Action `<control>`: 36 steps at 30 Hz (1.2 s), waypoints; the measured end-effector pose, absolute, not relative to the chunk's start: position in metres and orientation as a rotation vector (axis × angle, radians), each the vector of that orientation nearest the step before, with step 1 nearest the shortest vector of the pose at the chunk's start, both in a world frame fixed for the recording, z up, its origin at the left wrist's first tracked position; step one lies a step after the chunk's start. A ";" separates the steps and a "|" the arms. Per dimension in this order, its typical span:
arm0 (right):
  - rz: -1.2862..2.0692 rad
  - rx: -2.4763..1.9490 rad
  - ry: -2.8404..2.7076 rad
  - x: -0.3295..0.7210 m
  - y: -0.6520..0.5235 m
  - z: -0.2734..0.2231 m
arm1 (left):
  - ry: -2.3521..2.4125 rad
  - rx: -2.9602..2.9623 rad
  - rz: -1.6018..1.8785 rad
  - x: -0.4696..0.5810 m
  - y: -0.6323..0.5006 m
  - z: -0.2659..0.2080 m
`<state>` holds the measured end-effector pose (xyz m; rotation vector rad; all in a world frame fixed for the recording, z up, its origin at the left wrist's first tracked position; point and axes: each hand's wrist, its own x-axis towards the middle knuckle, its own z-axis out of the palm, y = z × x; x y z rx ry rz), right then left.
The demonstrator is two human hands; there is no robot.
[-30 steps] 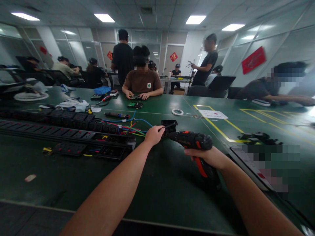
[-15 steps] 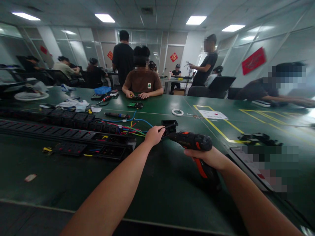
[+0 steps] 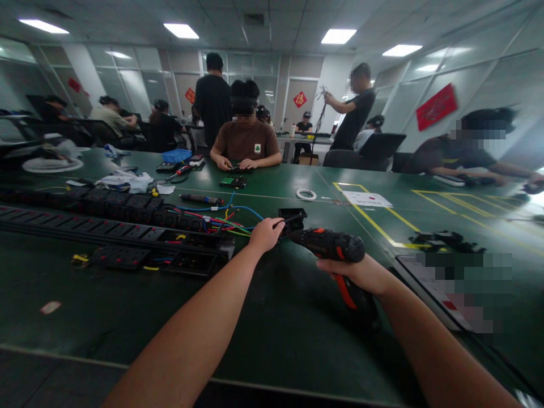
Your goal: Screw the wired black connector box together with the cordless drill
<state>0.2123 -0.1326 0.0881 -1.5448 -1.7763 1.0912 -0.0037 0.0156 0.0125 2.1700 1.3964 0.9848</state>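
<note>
My right hand (image 3: 357,272) is wrapped round the grip of a black and orange cordless drill (image 3: 329,243), whose nose points left. At the drill's tip is a small black plastic housing (image 3: 293,214) with an open box-like end. My left hand (image 3: 267,233) is closed on the near left side of this housing; the fingertips are partly hidden. Blue, red and green wires (image 3: 229,222) run from the housing to a long black socket strip (image 3: 119,207) on the left. Whether the drill's bit touches a screw cannot be made out.
A green table (image 3: 272,328) spreads underneath. On it lie a black socket panel (image 3: 123,256), a torpedo-shaped tool (image 3: 202,199), a white tape ring (image 3: 306,194), a paper sheet (image 3: 368,199) and a flat tray-like object (image 3: 429,289). Across the table a co-worker (image 3: 246,136) handles small parts.
My hands, the drill and the housing stay nearly in place. In the background, a standing person has raised a bundle of cables, and the person at right has shifted their arms.
</note>
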 end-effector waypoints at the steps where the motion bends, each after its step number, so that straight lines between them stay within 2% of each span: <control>1: 1.091 -1.538 -1.778 0.213 -0.132 0.087 | 1.397 2.168 0.982 -0.004 0.016 0.012; 36: 1.152 -1.480 -1.711 0.212 -0.132 0.090 | 1.388 2.165 0.997 -0.005 0.016 0.012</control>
